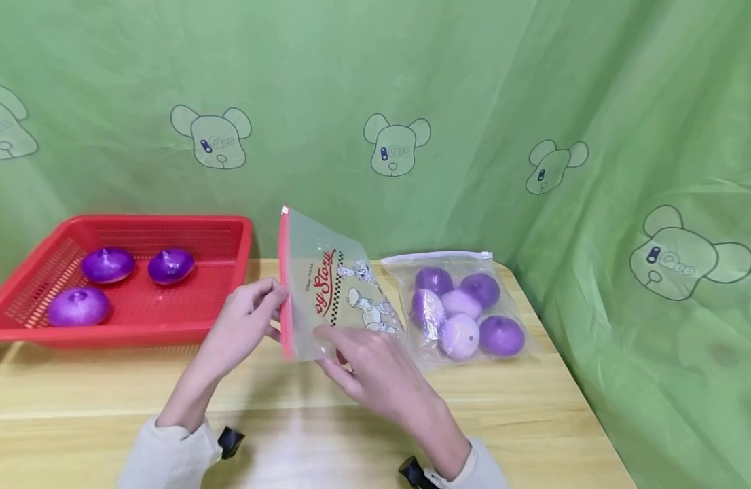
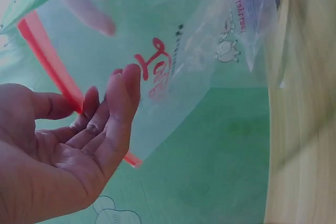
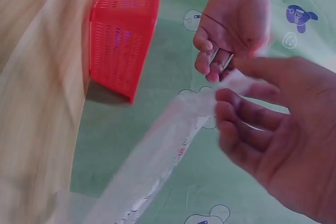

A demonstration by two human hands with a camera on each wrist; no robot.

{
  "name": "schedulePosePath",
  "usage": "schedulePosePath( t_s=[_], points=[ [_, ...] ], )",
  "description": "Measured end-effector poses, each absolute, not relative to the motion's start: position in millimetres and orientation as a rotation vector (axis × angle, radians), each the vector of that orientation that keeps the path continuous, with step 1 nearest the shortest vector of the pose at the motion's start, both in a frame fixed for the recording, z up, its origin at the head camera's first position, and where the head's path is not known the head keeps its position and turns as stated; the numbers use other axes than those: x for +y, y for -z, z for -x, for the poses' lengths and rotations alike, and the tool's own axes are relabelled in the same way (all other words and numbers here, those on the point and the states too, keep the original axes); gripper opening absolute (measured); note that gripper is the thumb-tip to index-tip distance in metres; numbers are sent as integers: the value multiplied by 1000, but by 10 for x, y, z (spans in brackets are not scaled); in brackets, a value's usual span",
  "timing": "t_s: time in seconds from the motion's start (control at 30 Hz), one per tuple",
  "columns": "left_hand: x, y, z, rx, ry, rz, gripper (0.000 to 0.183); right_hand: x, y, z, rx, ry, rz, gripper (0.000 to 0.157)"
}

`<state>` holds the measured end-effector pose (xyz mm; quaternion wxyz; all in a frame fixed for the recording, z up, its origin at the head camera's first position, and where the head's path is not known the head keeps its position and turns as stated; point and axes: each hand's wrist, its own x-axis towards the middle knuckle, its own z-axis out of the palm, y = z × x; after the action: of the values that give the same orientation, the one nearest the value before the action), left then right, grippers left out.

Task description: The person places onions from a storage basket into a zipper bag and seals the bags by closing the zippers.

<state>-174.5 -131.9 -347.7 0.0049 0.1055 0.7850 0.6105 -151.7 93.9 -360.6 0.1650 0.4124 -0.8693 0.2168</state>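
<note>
A clear zip bag (image 1: 314, 285) with a red zip strip and printed cartoon figures is held up over the table, its strip running upright. My left hand (image 1: 247, 316) pinches the strip between thumb and fingers; the left wrist view shows the thumb at the red strip (image 2: 52, 61). Lower down, my right hand (image 1: 375, 370) grips the bag near its bottom corner, the index finger against the printed face. In the right wrist view the right hand (image 3: 283, 129) is beside the left hand (image 3: 236, 24), the bag hanging edge-on between them. No contents show in the bag.
A red plastic basket (image 1: 168, 333) on the left holds purple onions (image 1: 79, 307). To the right lies a second clear zip bag (image 1: 406, 272) with a white strip and several purple and pale onions inside. Green printed cloth (image 1: 302, 102) hangs behind the wooden table (image 1: 534, 421).
</note>
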Motion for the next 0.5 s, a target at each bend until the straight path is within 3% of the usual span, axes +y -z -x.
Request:
schedulePosePath(
  t_s=[0.2,0.5],
  points=[
    [-1325,3375,1659,2631,-1859,-350,24,971,3502,1448,-2620,-734,-1146,53],
    [-1285,3326,1555,2553,-1913,-541,19,797,3379,1447,-2507,-1156,-1079,39]
  ],
)
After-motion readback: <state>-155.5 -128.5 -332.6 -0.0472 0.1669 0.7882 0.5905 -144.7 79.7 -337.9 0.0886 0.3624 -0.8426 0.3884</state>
